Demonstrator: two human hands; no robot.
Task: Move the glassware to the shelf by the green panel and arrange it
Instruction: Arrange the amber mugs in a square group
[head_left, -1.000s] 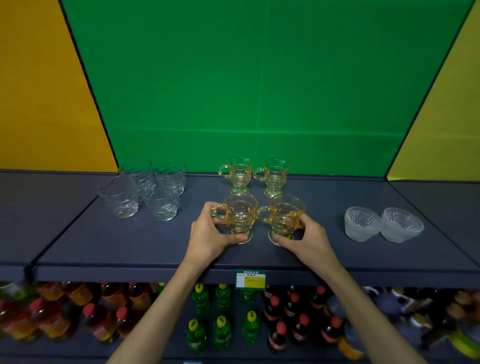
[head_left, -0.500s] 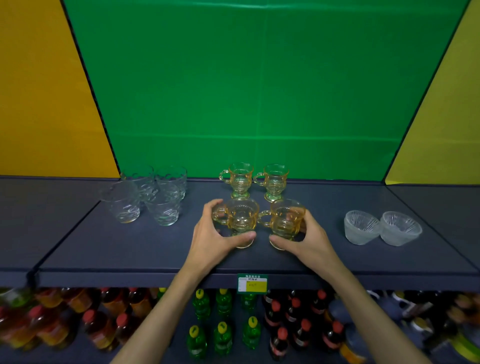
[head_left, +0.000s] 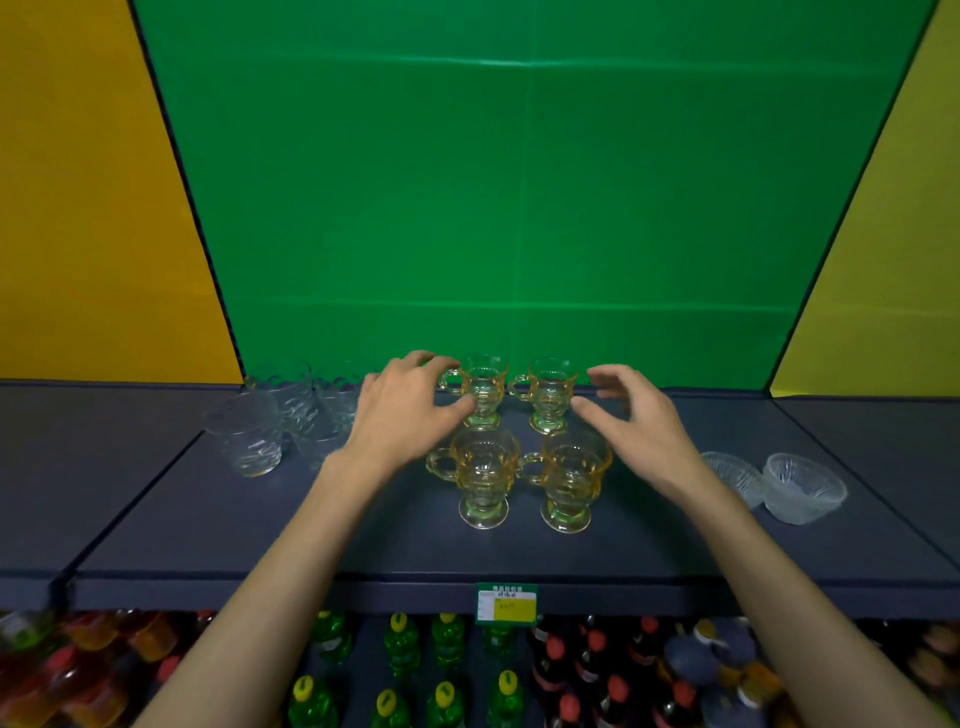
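Several amber footed glass mugs stand in two rows on the dark shelf below the green panel. The front left mug and front right mug stand free. My left hand reaches to the back left mug, thumb by its stem, fingers spread near its handle. My right hand hovers open just right of the back right mug, not touching it. Clear tumblers cluster at the left, partly hidden by my left hand.
Two clear ribbed bowls sit at the shelf's right. A price tag hangs on the front edge. Bottled drinks fill the shelf below. Yellow panels flank the green one.
Both hands let go of the two front mugs and moved back toward the rear pair, fingers now spread. The view tilted down a little.
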